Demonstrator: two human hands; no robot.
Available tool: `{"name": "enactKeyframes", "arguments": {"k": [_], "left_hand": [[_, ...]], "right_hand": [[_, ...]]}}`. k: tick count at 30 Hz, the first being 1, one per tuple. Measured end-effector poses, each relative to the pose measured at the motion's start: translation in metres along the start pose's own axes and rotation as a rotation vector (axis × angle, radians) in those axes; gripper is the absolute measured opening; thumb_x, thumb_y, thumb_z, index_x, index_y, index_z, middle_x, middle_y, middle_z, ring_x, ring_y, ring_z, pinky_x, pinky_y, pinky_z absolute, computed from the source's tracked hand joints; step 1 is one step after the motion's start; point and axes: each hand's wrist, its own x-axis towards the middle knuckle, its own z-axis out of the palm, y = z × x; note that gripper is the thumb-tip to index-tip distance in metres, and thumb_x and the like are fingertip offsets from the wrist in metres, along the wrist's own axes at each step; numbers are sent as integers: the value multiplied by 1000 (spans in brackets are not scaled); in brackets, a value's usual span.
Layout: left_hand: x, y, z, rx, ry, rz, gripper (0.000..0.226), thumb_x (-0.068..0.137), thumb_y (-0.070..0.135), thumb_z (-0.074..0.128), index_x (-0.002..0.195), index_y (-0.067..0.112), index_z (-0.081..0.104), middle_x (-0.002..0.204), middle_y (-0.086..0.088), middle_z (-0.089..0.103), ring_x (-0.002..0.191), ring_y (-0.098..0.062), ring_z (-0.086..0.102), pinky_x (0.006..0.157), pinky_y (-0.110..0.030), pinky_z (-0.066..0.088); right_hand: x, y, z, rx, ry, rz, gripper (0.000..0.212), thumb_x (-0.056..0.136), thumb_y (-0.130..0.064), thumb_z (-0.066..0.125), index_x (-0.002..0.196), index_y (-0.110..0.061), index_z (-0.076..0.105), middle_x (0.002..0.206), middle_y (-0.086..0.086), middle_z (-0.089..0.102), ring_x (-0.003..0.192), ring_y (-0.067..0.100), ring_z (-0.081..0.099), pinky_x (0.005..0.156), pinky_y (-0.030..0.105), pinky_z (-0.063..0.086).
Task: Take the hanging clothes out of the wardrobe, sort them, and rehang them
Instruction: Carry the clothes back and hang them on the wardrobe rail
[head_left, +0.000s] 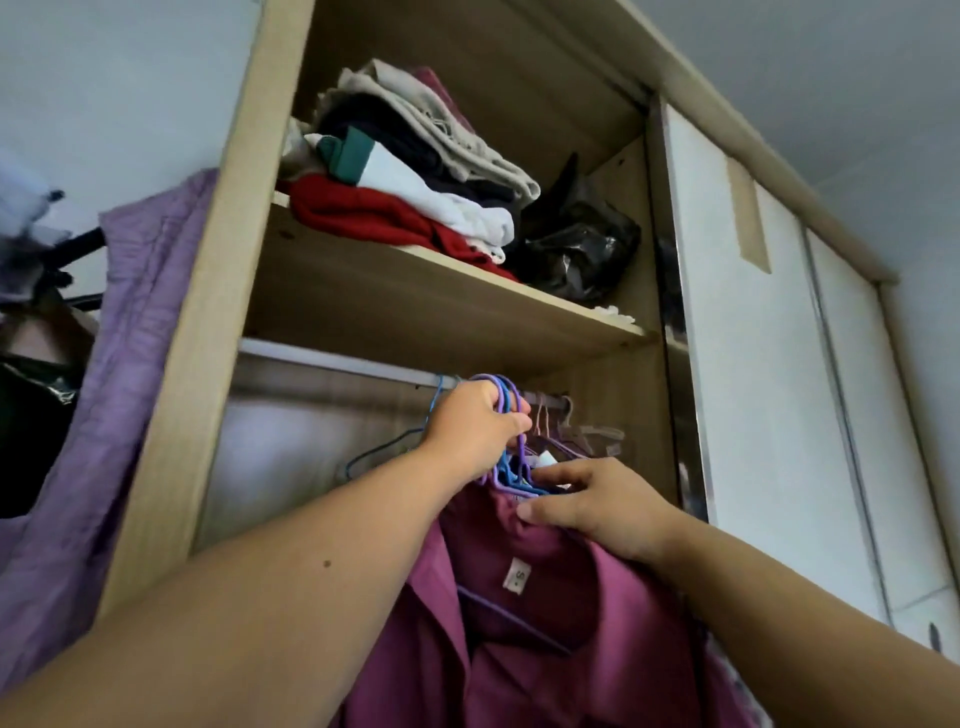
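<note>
My left hand (475, 423) is closed around a bunch of purple and blue hanger hooks (506, 397) at the metal rail (332, 364) inside the wardrobe. A magenta shirt (545, 623) with a white "S" label hangs from these hangers, right in front of me. My right hand (592, 501) rests on the shirt's collar just below the hooks, thumb and fingers pinching the fabric. An empty blue hanger (387, 447) hangs to the left of my left hand. Several pale pink hangers (576, 426) sit further right on the rail.
Above the rail, a shelf (415, 306) carries folded clothes (405, 171) and a black plastic bag (582, 249). A lilac garment (119, 374) drapes over the wardrobe's left side. White sliding doors (769, 395) close off the right part.
</note>
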Motion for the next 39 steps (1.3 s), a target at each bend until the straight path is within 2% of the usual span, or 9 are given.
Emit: {"name": "enactKeyframes", "arguments": {"k": [3, 6, 10, 15, 18, 22, 27, 34, 39], "left_hand": [[32, -19, 1, 72, 55, 12, 4, 79, 16, 72, 83, 16, 72, 83, -3, 72, 84, -20, 68, 81, -33, 54], [66, -48, -4, 65, 94, 1, 5, 79, 16, 73, 79, 19, 69, 84, -8, 72, 84, -23, 69, 84, -39, 54], [112, -88, -20, 103, 91, 11, 8, 79, 13, 73, 87, 13, 71, 84, -6, 71, 86, -21, 68, 87, -35, 54], [169, -126, -35, 173, 115, 4, 19, 79, 10, 74, 96, 2, 71, 85, -10, 69, 79, -19, 63, 79, -28, 51], [194, -138, -43, 363, 183, -22, 26, 77, 24, 76, 96, 7, 71, 92, -14, 71, 86, -26, 68, 82, -36, 54], [210, -147, -58, 727, 308, -41, 38, 70, 55, 74, 73, 19, 63, 81, -2, 68, 78, -23, 63, 64, -28, 45], [216, -174, -69, 976, 331, -143, 45, 65, 72, 65, 68, 27, 56, 86, 7, 61, 102, -21, 50, 77, -32, 32], [214, -198, -73, 966, 287, -127, 39, 65, 68, 68, 69, 30, 56, 74, 13, 57, 99, -15, 59, 76, -32, 23], [209, -201, -65, 1076, 313, -116, 52, 58, 69, 71, 86, 28, 57, 98, 4, 67, 105, -21, 57, 93, -38, 26]], "right_hand": [[42, 6, 9, 41, 29, -37, 42, 66, -34, 82, 105, -23, 71, 82, -14, 72, 72, -6, 64, 69, 9, 49], [90, 7, 27, 116, 33, -79, 33, 63, -31, 83, 93, -22, 73, 87, -3, 75, 83, 7, 68, 84, 24, 52], [149, 2, 55, 256, 2, -112, 14, 64, -21, 83, 75, -17, 75, 82, 3, 75, 72, 9, 65, 76, 24, 54], [220, -5, 84, 434, -14, -135, 22, 64, -9, 82, 85, -5, 76, 87, 14, 74, 73, 17, 65, 79, 32, 55], [253, -12, 94, 479, -2, -154, 35, 58, -10, 85, 88, 5, 72, 91, 21, 72, 74, 22, 63, 83, 43, 55], [287, -17, 106, 495, -21, -185, 38, 53, -14, 86, 86, 2, 73, 90, 20, 72, 85, 29, 69, 86, 48, 55], [310, -10, 133, 510, -99, -201, 19, 56, -8, 85, 71, -8, 74, 72, 4, 73, 65, 16, 66, 72, 31, 56], [318, -2, 145, 466, -117, -136, 39, 53, -19, 87, 84, 0, 73, 66, 5, 64, 59, 15, 56, 58, 25, 45], [313, 11, 145, 462, -165, -92, 35, 53, -22, 88, 77, -3, 71, 60, 3, 66, 50, 13, 58, 49, 19, 45]]}}
